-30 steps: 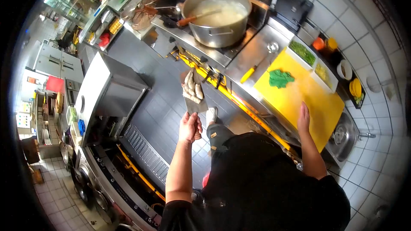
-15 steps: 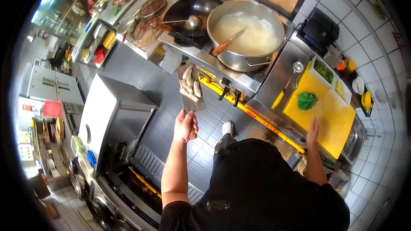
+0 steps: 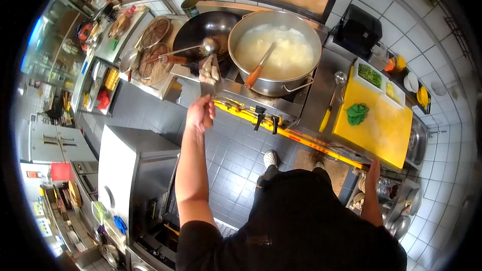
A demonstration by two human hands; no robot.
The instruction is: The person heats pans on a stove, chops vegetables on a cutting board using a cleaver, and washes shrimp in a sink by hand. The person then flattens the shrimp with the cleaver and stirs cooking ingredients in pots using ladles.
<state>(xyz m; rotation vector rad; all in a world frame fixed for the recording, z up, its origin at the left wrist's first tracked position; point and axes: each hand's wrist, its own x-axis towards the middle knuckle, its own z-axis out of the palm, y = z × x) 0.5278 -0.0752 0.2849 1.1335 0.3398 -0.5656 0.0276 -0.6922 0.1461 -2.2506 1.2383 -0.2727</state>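
Pale, elongated food pieces (image 3: pixel 210 72) carried on flat grey metal blade (image 3: pixel 207 89), near round black wok (image 3: pixel 188 30). Handle (image 3: pixel 208 122) clenched in left hand (image 3: pixel 199 113); right hand (image 3: pixel 372 173) open, extended. Transfer judged in hand; level blade, steady wrist called for.

Left arm (image 3: pixel 193 180) stretched forward, left hand (image 3: pixel 200 114) closed in a grip, right hand (image 3: pixel 372 176) low, apparently open

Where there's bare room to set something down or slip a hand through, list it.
The yellow board, between the green leaves and sink; a narrow steel strip between the pot and yellow-handled ladle. Crowded: the stove, with wok and pot side by side and the left hand holding a loaded blade by its front.
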